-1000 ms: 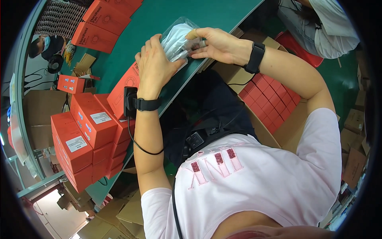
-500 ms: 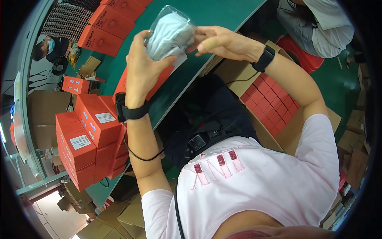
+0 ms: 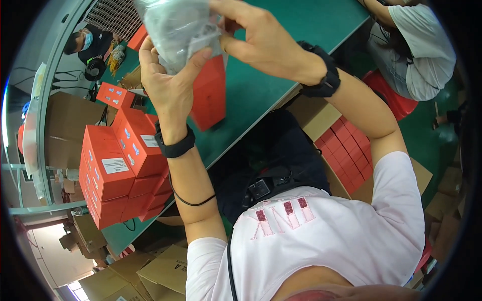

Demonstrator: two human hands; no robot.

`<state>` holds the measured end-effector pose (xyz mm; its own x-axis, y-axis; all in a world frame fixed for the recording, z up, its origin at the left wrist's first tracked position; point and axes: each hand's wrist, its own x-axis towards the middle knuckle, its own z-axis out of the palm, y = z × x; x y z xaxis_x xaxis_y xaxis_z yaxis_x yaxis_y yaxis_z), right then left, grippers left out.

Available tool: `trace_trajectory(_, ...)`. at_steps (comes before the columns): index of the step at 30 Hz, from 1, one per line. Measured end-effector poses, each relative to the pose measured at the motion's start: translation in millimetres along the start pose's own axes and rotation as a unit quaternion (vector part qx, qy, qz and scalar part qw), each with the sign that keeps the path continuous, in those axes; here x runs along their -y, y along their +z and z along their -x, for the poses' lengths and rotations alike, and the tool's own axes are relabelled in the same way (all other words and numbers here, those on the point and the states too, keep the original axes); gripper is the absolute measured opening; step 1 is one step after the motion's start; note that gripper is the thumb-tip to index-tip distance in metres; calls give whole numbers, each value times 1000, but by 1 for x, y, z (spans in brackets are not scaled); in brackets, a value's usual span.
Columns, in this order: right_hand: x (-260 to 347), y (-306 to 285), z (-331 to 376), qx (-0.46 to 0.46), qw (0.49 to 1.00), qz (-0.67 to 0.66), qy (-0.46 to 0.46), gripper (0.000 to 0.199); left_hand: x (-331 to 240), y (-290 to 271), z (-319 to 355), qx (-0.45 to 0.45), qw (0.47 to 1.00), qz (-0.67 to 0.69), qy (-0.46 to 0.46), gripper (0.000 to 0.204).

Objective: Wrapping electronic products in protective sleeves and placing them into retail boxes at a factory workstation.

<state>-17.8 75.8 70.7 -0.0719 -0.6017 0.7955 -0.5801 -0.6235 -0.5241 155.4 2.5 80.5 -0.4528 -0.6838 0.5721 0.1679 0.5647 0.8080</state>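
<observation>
A clear plastic bag (image 3: 173, 30) with something whitish inside is held up over the table at the top of the picture, its upper end cut off by the edge. My left hand (image 3: 169, 85) is closed around its lower left side, the thumb pressed on the front. Beside it, my right hand (image 3: 263, 42) has its fingers bent in at the bag's right edge, gripping it; some fingertips are hidden. Below the bag an orange-red box (image 3: 210, 95) stands on the green table (image 3: 251, 90), slightly blurred.
Stacked orange-red boxes (image 3: 123, 173) stand at the left. A carton (image 3: 346, 155) of small red boxes sits open by my right side. One person (image 3: 419, 50) sits at the upper right near a red stool (image 3: 389, 95); another person (image 3: 93, 45) is at the far left.
The bag and both hands have moved up and left in the picture. My right fingers, looser before, are now bent in against the bag's edge. The orange-red box shows more below.
</observation>
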Motion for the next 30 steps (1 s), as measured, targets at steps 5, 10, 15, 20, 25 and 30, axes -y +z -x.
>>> trace_trajectory(5, 28, -5, -39, 18, 979, 131, -155, 53, 11, -13, 6, -49, 988, 145, -3, 69)
trace_trajectory(10, 50, -24, -40, 156, 950, 230, -143, 56, 2, -20, 12, 44, 991, 102, -78, 77)
trace_trajectory(15, 46, -27, -33, 118, 975, 157, -102, 47, 3, -16, 21, 25, 990, 130, -50, 103)
trace_trajectory(20, 65, -35, -32, 78, 979, 170, -79, 34, 8, -21, 32, 24, 998, 40, -32, 135)
trace_trajectory(25, 70, -53, -35, 266, 925, 227, -146, 30, 22, -16, 61, 63, 992, 84, -68, 131)
trace_trajectory(30, 76, -45, -29, 187, 942, 252, -115, 61, 12, 5, 73, -27, 988, 123, -95, 75)
